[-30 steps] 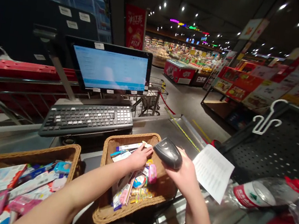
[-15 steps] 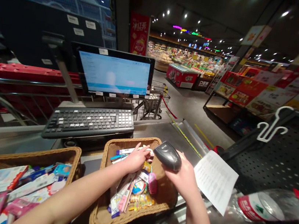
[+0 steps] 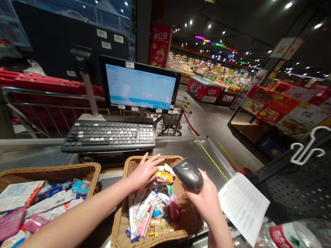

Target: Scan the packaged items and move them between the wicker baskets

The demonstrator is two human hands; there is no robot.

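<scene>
A wicker basket (image 3: 119,232) with small packaged goods stands in front of me. My left hand (image 3: 143,173) is over its far left part, fingers stretched out and apart, close to a yellow packet (image 3: 164,176). Whether the fingertips touch that packet I cannot tell. My right hand (image 3: 204,195) is wrapped round a dark grey barcode scanner (image 3: 188,174), held above the basket's right side. Below the hands lie slim boxes (image 3: 144,215), a pink item (image 3: 174,206) and yellow-orange wrapped pieces (image 3: 163,226).
A second wicker basket (image 3: 95,175) of packages is at left. Behind are a keyboard (image 3: 111,135) and a lit monitor (image 3: 141,88). A printed sheet (image 3: 243,206), a clear bottle (image 3: 294,236) and a black perforated panel (image 3: 327,179) with a white hook (image 3: 306,150) are at right.
The view has turned a little left, so things sit further right. My left hand has lifted from the packages toward the basket's far left rim. The scanner stays in my right hand.
</scene>
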